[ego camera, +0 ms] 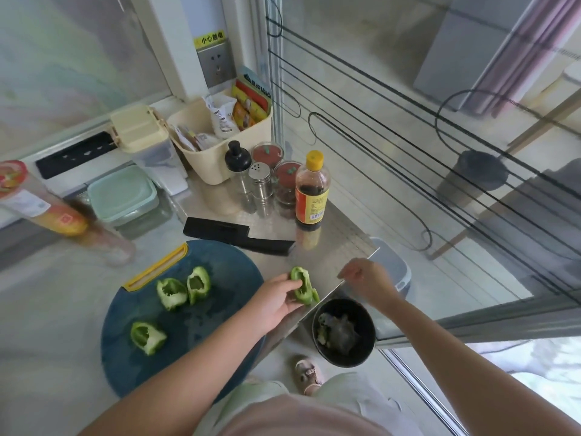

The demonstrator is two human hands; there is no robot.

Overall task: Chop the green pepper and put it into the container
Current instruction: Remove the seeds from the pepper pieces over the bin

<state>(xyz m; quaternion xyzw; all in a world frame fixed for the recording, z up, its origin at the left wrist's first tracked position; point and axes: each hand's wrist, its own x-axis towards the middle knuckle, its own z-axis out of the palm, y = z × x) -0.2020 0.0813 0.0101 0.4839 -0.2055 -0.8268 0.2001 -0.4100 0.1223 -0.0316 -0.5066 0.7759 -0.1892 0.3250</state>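
Fingers of the left hand curl round a hollow green pepper piece, held at the counter's edge above a black bin on the floor. The right hand hovers just beside it with fingertips drawn together; whether they pinch anything is too small to tell. This looks like cleaning out seeds, with chopping not yet begun. Three more pieces lie whole on the blue cutting board. Next, probably, the held piece joins them, and the black knife behind the board gets picked up. The mint-lidded container stands closed, well apart.
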